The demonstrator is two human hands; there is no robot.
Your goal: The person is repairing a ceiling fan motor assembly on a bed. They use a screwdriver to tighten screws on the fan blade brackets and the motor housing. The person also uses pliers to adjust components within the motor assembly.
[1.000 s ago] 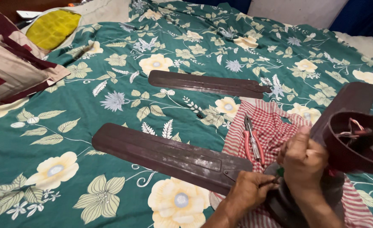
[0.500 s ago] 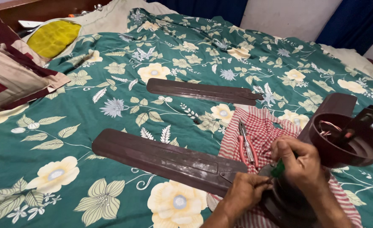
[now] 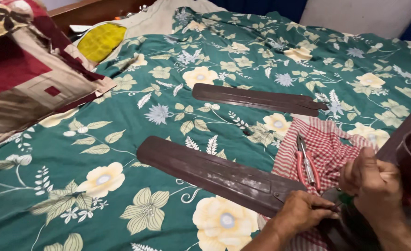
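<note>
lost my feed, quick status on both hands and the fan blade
Left hand pressing the near fan blade at its hub end. Right hand gripping a green-handled tool there. Red pliers lie alongside on the checked cloth.

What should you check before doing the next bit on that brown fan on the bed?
1. Left hand steadies near fan blade: ok.
2. Right hand grips green-handled tool: ok.
3. Tool tip seated on screw: cannot tell, hidden by the hands.
4. Pliers lie within reach on checked cloth: ok.
5. Second blade lies apart, out of the way: ok.
</note>
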